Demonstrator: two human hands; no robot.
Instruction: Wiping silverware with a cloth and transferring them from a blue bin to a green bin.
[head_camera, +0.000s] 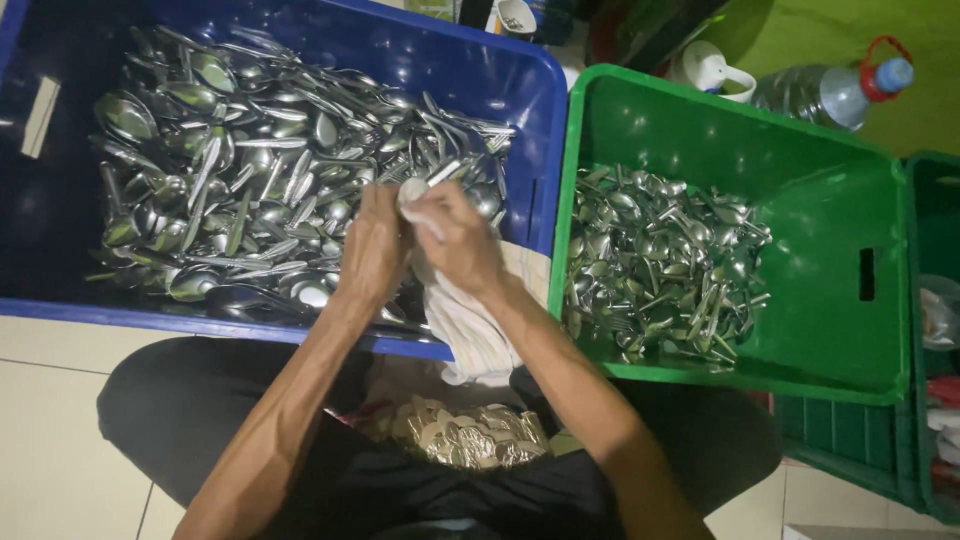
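Both hands meet over the near right corner of the deep blue plastic crate (480, 70), which is heaped with shiny steel spoons and forks (250, 170). The left hand (372, 250) is closed around the handle end of a steel spoon (428, 184); the right hand (462, 240) presses a white striped cloth (465, 330) around that spoon, fingers wrapped tight. The cloth trails over the crate's near edge onto the lap. Just right, touching the blue wall, a green plastic crate (830, 220) holds a smaller pile of steel cutlery (660, 265), with bare floor along its right side. The spoon's bowl is mostly hidden by cloth. A clear plastic water bottle (825, 95) lies beyond.
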